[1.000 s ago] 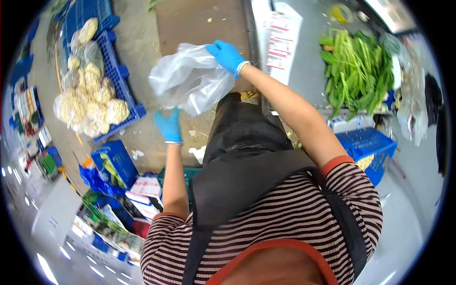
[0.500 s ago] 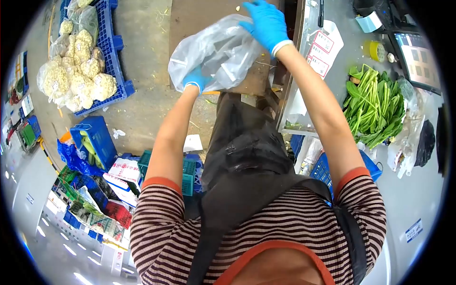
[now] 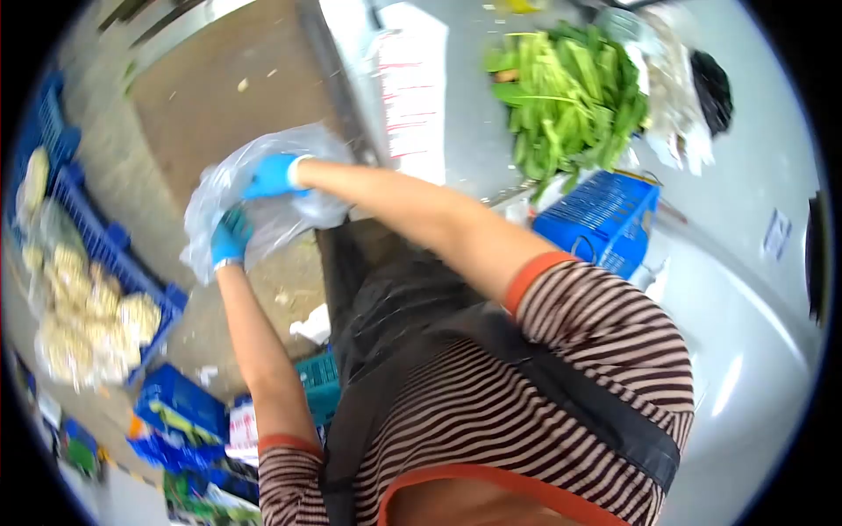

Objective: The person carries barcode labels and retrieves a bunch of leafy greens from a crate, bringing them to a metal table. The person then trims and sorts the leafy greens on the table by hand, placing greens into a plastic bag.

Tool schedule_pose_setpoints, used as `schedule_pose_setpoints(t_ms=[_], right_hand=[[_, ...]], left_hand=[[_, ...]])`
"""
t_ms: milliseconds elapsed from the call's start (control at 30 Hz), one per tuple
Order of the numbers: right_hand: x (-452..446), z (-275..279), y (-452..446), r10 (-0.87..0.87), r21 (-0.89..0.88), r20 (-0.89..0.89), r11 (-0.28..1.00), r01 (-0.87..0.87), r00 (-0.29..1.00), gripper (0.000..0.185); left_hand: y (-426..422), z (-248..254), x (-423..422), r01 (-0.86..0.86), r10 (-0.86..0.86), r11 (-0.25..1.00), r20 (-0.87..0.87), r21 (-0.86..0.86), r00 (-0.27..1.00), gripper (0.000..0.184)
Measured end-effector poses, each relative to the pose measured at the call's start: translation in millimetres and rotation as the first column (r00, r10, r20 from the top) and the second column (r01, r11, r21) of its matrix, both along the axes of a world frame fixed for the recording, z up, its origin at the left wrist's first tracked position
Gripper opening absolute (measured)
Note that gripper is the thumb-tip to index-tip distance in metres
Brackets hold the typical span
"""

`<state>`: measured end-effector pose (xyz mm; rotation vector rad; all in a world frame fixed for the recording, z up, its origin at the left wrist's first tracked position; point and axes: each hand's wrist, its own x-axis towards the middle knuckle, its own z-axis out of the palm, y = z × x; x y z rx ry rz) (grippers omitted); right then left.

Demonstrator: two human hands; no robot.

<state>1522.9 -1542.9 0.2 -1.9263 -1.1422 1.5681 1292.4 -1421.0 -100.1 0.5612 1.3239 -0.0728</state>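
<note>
Both hands wear blue gloves and are at a clear plastic bag (image 3: 294,219) over the floor, beside a brown board. My right hand (image 3: 274,177) lies at the bag's upper middle, partly behind the film, its fingers pointing left and closed on the plastic. My left hand (image 3: 231,235) is just below and left of it, fingers bent against the bag's lower left part. The two hands are close together, with the bag spread loosely around them. Nothing can be seen inside the bag.
Leafy greens (image 3: 574,96) and a label sheet (image 3: 412,96) lie on the grey table at the right, with a blue basket (image 3: 601,219) below. Bagged pale food (image 3: 88,307) rests on a blue pallet (image 3: 114,241) at the left. The brown board (image 3: 232,83) lies ahead.
The view has turned. My right hand has come down from the bag's raised edge toward my left hand, and the bag now hangs around both.
</note>
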Motion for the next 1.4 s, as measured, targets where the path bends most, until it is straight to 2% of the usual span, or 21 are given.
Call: schedule_pose_setpoints(t_ms=[33, 67, 167, 233, 333, 367, 433, 500, 567, 633, 667, 733, 833, 933, 1033, 1067, 1167, 1267, 1300, 1367, 1400], right_hand=[[9.9, -12.9, 8.6, -0.218, 0.294, 0.203, 0.943, 0.153, 0.955, 0.038], [12.7, -42.5, 17.8, -0.317, 0.22, 0.397, 0.944, 0.246, 0.861, 0.04], [34.6, -17.9, 15.5, 0.017, 0.158, 0.191, 0.986, -0.048, 0.982, 0.039], [33.4, 65.5, -18.8, -0.132, 0.385, 0.014, 0.916, 0.116, 0.991, 0.037], [41.6, 159.7, -105.2, -0.184, 0.463, -0.149, 0.855, 0.233, 0.972, 0.034], [48.7, 178.1, -136.6, -0.198, 0.473, -0.132, 0.849, 0.237, 0.971, 0.032], [65.2, 193.9, -201.2, -0.49, 0.297, -0.254, 0.781, 0.55, 0.834, 0.03], [89.3, 160.2, -267.0, -0.74, 0.268, -0.002, 0.647, 0.714, 0.672, 0.028], [120.0, 159.2, -308.5, -0.702, 0.462, 0.46, 0.712, 0.529, 0.543, 0.022], [160.0, 147.7, -327.2, -0.626, 0.58, 0.694, 0.779, 0.24, 0.355, 0.017], [184.5, 140.8, -330.8, -0.585, 0.586, 0.763, 0.806, 0.09, 0.274, 0.015], [221.2, 132.2, -323.2, -0.242, 0.213, 0.951, 0.964, 0.16, 0.193, 0.011], [256.0, 104.4, -312.5, -0.225, 0.186, 0.943, 0.968, 0.17, 0.247, 0.011], [259.1, 127.0, -305.7, -0.104, 0.067, 0.928, 0.991, 0.115, 0.359, 0.011], [244.3, 156.0, -303.6, -0.492, 0.517, 0.739, 0.852, 0.081, 0.46, 0.012], [234.2, 179.8, -300.1, -0.627, 0.625, 0.603, 0.756, 0.196, 0.494, 0.01], [222.2, 234.7, -307.6, -0.811, 0.746, 0.453, 0.572, 0.34, 0.371, 0.026], [232.2, 249.1, -341.7, -0.948, 0.693, 0.182, 0.312, 0.649, 0.261, 0.031], [233.1, 254.6, -358.8, -0.961, 0.619, -0.136, 0.108, 0.778, 0.242, 0.03], [232.0, 267.4, -402.8, -0.718, 0.28, -0.694, -0.195, 0.94, 0.057, 0.029], [228.8, 273.2, -429.1, -0.624, 0.218, -0.781, -0.218, 0.951, 0.036, 0.034]], left_hand=[[-9.7, 4.1, 2.9, 0.067, -0.063, 0.997, -0.097, 0.046, 0.993, 0.052], [-14.9, 13.6, 11.3, 0.091, -0.072, 0.992, -0.199, 0.09, 0.977, 0.061], [-14.5, 4.7, 14.2, 0.063, -0.049, 0.994, -0.147, 0.091, 0.988, 0.064], [-17.6, 6.2, 23.3, 0.13, -0.123, 0.984, -0.057, 0.125, 0.991, 0.059], [-30.5, 34.7, 31.3, 0.322, -0.332, 0.919, 0.009, 0.229, 0.943, 0.05], [-34.0, 50.8, 36.3, 0.387, -0.408, 0.878, 0.015, 0.28, 0.913, 0.048], [-49.7, 77.4, 40.2, 0.473, -0.524, 0.72, -0.05, 0.507, 0.85, 0.041], [-62.5, 87.1, 30.0, 0.521, -0.656, 0.442, -0.133, 0.731, 0.743, 0.039], [-100.0, 181.7, 62.2, 0.672, -0.675, 0.275, -0.361, 0.687, 0.644, 0.037], [-141.4, 234.5, 85.9, 0.7, -0.631, 0.173, -0.468, 0.693, 0.619, 0.037], [-159.7, 244.5, 93.9, 0.609, -0.634, 0.126, -0.408, 0.783, 0.657, 0.034], [-198.3, 263.1, 115.8, 0.537, -0.675, 0.055, -0.365, 0.842, 0.641, 0.032], [-261.2, 288.1, 153.8, 0.484, -0.755, 0.076, -0.267, 0.872, 0.598, 0.029], [-317.9, 297.8, 180.7, 0.536, -0.843, 0.098, -0.216, 0.838, 0.492, 0.028], [-362.4, 303.2, 202.5, 0.511, -0.902, 0.118, -0.123, 0.852, 0.414, 0.027], [-374.9, 303.0, 208.0, 0.523, -0.918, 0.108, -0.117, 0.846, 0.379, 0.027], [-400.5, 301.6, 220.4, 0.588, -0.943, 0.107, -0.105, 0.802, 0.315, 0.027], [-414.1, 304.7, 233.1, 0.609, -0.964, 0.065, -0.109, 0.791, 0.243, 0.027], [-416.5, 305.4, 237.4, 0.607, -0.97, 0.045, -0.111, 0.794, 0.217, 0.027], [-423.2, 308.0, 248.4, 0.581, -0.98, 0.005, -0.113, 0.814, 0.165, 0.027], [-427.3, 309.6, 253.4, 0.56, -0.984, -0.016, -0.113, 0.828, 0.139, 0.028]])
